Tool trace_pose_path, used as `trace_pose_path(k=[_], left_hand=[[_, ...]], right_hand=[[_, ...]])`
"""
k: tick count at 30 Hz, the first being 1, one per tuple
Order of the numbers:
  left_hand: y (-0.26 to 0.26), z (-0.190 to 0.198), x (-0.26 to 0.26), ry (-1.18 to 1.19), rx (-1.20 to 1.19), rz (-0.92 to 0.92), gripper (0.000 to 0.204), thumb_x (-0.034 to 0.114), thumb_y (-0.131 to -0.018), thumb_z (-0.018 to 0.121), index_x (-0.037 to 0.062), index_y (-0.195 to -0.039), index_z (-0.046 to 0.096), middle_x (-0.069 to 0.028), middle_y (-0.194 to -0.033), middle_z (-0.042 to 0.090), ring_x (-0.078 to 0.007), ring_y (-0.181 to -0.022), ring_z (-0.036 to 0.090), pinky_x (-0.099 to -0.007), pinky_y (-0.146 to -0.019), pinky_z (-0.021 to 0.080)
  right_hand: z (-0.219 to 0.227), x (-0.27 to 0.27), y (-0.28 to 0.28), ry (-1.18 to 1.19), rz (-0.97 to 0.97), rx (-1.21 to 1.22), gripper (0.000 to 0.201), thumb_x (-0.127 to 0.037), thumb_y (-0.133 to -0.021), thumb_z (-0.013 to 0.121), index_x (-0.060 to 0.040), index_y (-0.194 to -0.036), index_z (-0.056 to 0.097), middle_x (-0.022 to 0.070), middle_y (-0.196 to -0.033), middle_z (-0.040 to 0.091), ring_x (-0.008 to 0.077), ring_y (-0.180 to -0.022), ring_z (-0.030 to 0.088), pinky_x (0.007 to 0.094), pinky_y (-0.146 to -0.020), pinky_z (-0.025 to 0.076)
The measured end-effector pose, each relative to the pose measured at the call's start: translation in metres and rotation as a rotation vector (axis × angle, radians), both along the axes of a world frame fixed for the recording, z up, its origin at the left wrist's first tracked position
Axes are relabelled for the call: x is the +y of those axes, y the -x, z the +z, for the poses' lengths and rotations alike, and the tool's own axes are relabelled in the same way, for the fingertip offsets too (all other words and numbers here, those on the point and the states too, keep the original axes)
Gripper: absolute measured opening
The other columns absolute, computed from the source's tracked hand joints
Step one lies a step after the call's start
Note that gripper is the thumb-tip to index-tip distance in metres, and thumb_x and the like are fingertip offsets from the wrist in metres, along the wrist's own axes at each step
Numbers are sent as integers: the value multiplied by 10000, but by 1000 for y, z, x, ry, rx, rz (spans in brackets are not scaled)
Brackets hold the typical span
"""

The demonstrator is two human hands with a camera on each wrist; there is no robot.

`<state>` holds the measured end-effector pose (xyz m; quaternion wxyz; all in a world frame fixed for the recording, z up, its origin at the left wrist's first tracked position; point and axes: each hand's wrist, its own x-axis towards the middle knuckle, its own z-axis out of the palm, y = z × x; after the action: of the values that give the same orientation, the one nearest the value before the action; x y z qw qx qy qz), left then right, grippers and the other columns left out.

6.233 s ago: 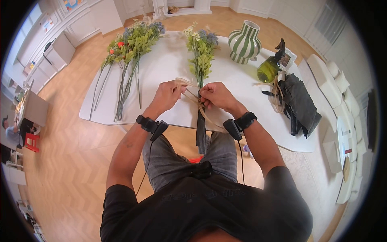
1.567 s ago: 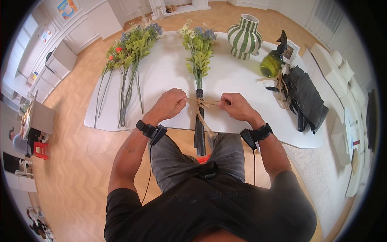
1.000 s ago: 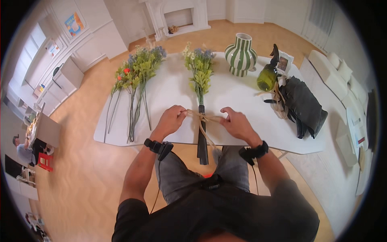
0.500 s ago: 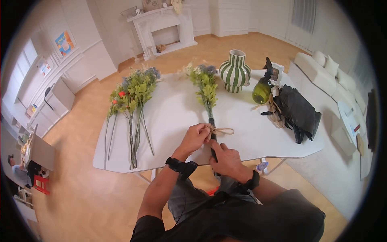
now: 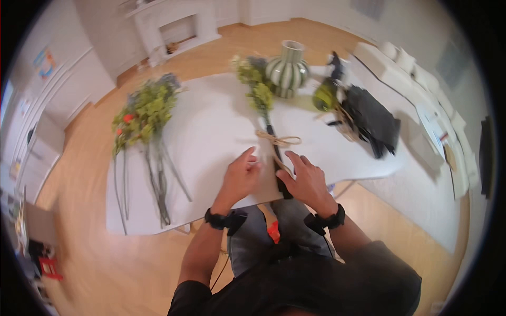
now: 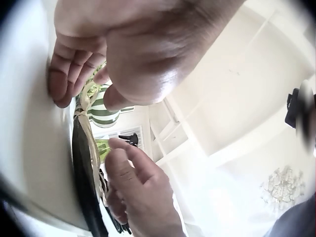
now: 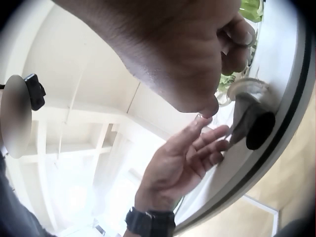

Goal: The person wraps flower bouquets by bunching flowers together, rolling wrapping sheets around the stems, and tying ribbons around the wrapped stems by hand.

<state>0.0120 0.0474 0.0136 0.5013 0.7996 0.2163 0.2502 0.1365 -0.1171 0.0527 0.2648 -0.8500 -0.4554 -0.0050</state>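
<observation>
A bouquet of artificial flowers (image 5: 258, 87) lies on the white table, with its stems wrapped in black paper (image 5: 280, 184). Tan ribbon (image 5: 284, 141) is tied round the wrapping in a bow, and a loose tail runs down along it. My left hand (image 5: 238, 181), fingers loosely bent, is apart from the wrapping on its left and holds nothing. On the other side, my right hand (image 5: 308, 181) has its fingers spread and its thumb right at the wrapping's lower part. In the left wrist view the ribbon tail (image 6: 93, 143) hangs beside the black wrapping.
More flower stems (image 5: 147, 116) lie spread at the left of the table (image 5: 211, 116). Behind the bouquet stands a green-and-white striped vase (image 5: 287, 71). To the right are a green glass bottle (image 5: 324, 97) and a bundle of black paper (image 5: 371, 121) with tan ribbon.
Both hands worked at the ribbon ends, and a bow now shows. Half a second ago my left hand pinched its knot; since then it has let go and drawn back left. The head view has shifted.
</observation>
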Motion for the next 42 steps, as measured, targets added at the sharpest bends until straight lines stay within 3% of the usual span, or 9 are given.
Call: trace_pose_path(k=[5, 10, 14, 20, 23, 31, 34, 36, 42], left_hand=[[13, -8, -26, -137, -42, 11, 331, 120, -906, 632, -10, -1209, 603, -159, -1045, 674, -239, -841, 671, -327, -758, 538], [17, -17, -41, -267, -132, 142, 242, 110, -926, 613, -18, -1129, 641, -144, -996, 677, -206, -807, 646, -311, -717, 527], [14, -17, -48, -155, -130, 321, 188, 91, -943, 591, -41, -1059, 658, -118, -917, 681, -166, -760, 632, -276, -678, 506], [4, -22, -47, -140, -103, 431, 188, 91, -941, 574, -49, -1024, 668, -106, -846, 684, -137, -700, 623, -252, -646, 494], [0, -22, -47, -163, -76, 452, 186, 87, -937, 568, -49, -1013, 670, -100, -827, 684, -128, -682, 617, -254, -634, 494], [-2, -25, -45, -208, -63, 471, 176, 83, -932, 570, -44, -997, 674, -85, -808, 683, -116, -650, 601, -251, -603, 489], [-2, -24, -45, -217, -74, 456, 170, 84, -933, 578, -40, -997, 674, -82, -808, 682, -114, -652, 598, -250, -603, 486], [-3, -22, -47, -221, -68, 459, 167, 84, -934, 580, -39, -998, 674, -80, -806, 682, -113, -651, 597, -249, -604, 485], [0, -25, -45, -180, -124, 405, 176, 97, -943, 578, -37, -1003, 674, -78, -806, 685, -109, -650, 588, -248, -611, 483]], right_hand=[[3, -38, -20, -194, -22, 135, 268, -223, -875, 658, -9, -1038, 664, 162, -816, 661, 316, -691, 640, 393, -638, 501], [-5, -84, -82, -280, -103, 73, 163, -182, -868, 644, -60, -967, 687, 136, -896, 685, 338, -744, 658, 428, -689, 521], [-8, -132, -156, -456, -309, -206, 96, -134, -864, 638, -62, -912, 678, 142, -873, 671, 347, -769, 652, 434, -684, 517], [5, -213, -279, -279, -862, -276, 291, -302, -902, 617, -26, -983, 666, 199, -950, 674, 398, -861, 653, 478, -761, 512], [3, -228, -321, -201, -909, -119, 484, -405, -897, 612, 17, -1135, 622, 263, -1089, 660, 435, -995, 640, 486, -855, 505], [-13, -213, -347, -217, -769, 63, 646, -402, -840, 663, 52, -1280, 529, 297, -1194, 620, 405, -1128, 609, 447, -956, 475], [3, -199, -338, -591, -663, 67, 547, -292, -859, 647, 42, -1278, 538, 158, -989, 682, 254, -875, 663, 357, -794, 514], [44, -189, -303, -885, -500, 107, 424, -173, -887, 620, 23, -1257, 558, 2, -767, 562, 82, -671, 504, 252, -609, 431], [107, -132, -186, -1090, -64, -83, 341, -30, -895, 591, -25, -1235, 585, -73, -740, 447, 17, -630, 378, 177, -542, 313]])
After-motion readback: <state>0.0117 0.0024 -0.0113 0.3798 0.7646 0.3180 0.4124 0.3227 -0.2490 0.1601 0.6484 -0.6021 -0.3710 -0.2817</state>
